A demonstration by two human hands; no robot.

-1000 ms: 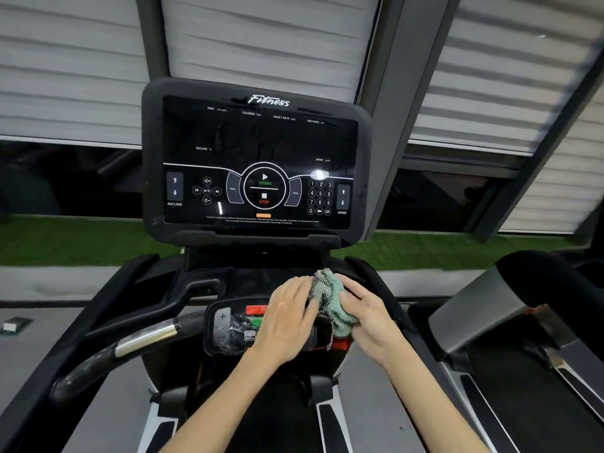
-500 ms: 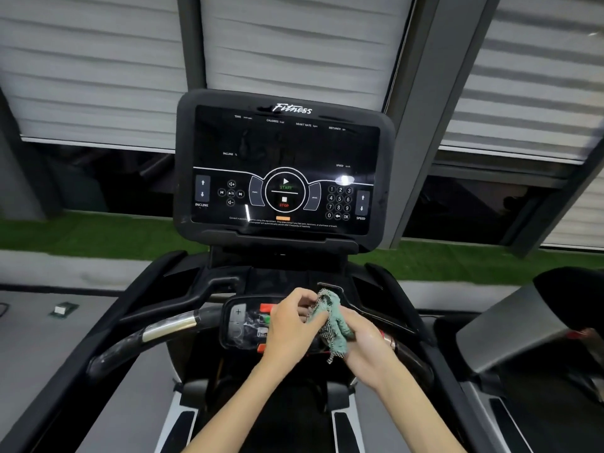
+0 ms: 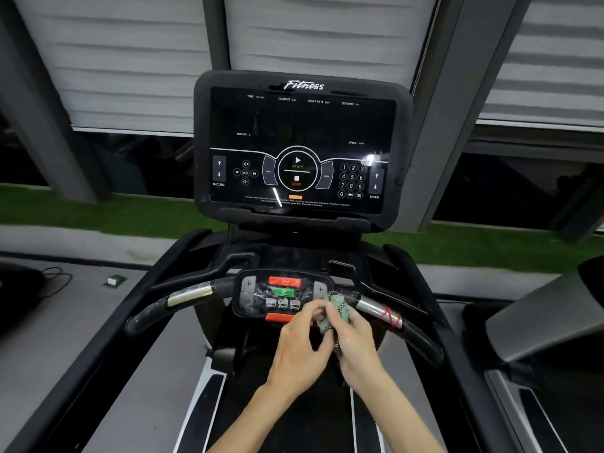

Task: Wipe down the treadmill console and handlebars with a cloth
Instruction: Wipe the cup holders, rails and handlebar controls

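We are pinching with our left hand (image 3: 299, 349) at the edge of the cloth (image 3: 338, 313), which our right hand (image 3: 354, 341) is bunching in its fingers, just below the handlebar panel (image 3: 282, 295). It is looking soft, light and limp; gathering it into a pad seems best. Above the grip, the console (image 3: 300, 148) is reading "Fitness", START, STOP, INCLINE, SPEED.

Left hand (image 3: 302, 351): bare, no glove, ring or watch visible;
Right hand (image 3: 354, 346): bare likewise;
Forearms: sleeveless to the lower frame edge
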